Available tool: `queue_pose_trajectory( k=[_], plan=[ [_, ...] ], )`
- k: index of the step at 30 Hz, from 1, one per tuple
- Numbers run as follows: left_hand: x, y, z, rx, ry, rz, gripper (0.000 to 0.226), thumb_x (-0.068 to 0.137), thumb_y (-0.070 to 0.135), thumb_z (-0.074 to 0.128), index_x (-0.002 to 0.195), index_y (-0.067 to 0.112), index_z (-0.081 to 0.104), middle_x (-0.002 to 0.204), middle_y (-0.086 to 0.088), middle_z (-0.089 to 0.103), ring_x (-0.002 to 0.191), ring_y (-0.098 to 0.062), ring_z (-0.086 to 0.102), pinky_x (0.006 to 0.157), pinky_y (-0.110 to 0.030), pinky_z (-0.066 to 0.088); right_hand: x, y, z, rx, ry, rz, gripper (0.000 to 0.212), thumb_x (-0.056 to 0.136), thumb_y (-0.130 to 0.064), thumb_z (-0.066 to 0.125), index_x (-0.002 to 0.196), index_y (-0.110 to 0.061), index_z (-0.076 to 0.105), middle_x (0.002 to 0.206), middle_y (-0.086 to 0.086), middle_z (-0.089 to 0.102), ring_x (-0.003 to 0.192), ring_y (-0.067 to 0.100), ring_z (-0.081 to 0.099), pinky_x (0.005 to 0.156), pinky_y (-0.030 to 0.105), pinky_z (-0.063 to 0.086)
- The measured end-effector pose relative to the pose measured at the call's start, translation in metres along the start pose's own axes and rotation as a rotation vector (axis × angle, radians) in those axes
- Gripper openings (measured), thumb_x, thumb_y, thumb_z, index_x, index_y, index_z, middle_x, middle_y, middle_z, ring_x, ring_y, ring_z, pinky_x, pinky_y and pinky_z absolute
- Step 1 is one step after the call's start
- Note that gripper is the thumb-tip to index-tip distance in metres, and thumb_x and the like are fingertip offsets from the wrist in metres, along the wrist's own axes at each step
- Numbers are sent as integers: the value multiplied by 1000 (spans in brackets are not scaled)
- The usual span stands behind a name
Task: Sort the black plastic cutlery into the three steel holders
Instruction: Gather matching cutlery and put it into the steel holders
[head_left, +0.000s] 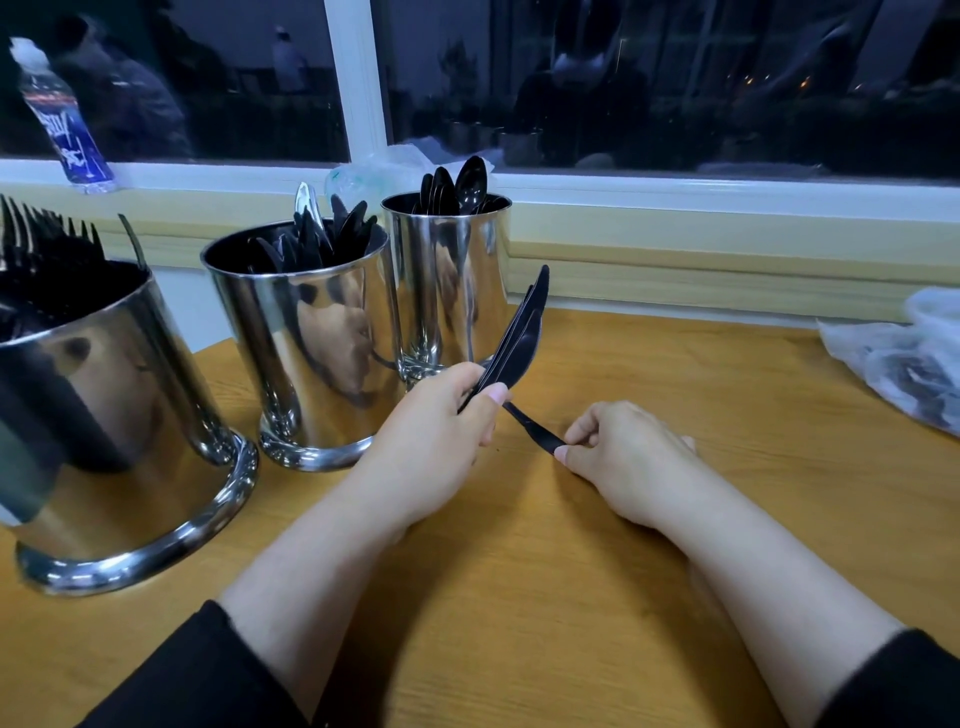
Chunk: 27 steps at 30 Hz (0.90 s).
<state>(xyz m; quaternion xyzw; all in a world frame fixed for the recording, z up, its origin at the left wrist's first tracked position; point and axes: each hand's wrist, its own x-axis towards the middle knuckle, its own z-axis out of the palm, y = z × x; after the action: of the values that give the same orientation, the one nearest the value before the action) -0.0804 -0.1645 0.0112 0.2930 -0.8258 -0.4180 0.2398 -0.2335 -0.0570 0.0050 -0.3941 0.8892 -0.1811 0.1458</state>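
Observation:
Three steel holders stand at the left of the wooden table (675, 597). The near left holder (119, 431) is full of black forks, the middle holder (311, 353) has black knives, and the far holder (452, 280) has black spoons. My left hand (441, 436) grips a bunch of black knives (519, 338), blades pointing up and to the right. My right hand (623, 457) pinches the handle end of a single black knife (535, 431) that lies low over the table, its other end reaching under my left thumb.
A crumpled clear plastic bag (904, 369) lies at the table's right edge. Another plastic bag (374, 171) and a water bottle (62, 119) sit on the window sill behind the holders. Dark window panes rise beyond.

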Motion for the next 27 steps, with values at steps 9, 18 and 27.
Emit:
queue_pose_trajectory(
  k=[9, 18, 27],
  plan=[
    [2, -4, 2, 50, 35, -16, 37, 107, 39, 47, 82, 13, 56, 54, 7, 50, 48, -11, 45, 71, -58, 58, 9, -7, -1, -21, 1, 33, 28, 97, -54, 54, 94, -28, 65, 107, -8, 60, 107, 20, 54, 88, 42, 32],
    [0, -1, 4, 64, 47, 0, 36, 107, 38, 46, 81, 14, 55, 53, 11, 50, 49, -8, 45, 71, -55, 58, 8, -6, -9, -45, -33, 11, 23, 98, -50, 58, 83, -33, 62, 107, -9, 58, 109, 20, 53, 89, 41, 31],
    [-7, 8, 5, 124, 90, 112, 26, 107, 38, 47, 86, 27, 58, 64, 13, 60, 57, -8, 54, 68, -43, 54, -39, 44, -18, 160, 125, -249, 6, 96, -36, 64, 90, -35, 64, 90, -18, 63, 88, 0, 55, 74, 18, 42]
  ],
)
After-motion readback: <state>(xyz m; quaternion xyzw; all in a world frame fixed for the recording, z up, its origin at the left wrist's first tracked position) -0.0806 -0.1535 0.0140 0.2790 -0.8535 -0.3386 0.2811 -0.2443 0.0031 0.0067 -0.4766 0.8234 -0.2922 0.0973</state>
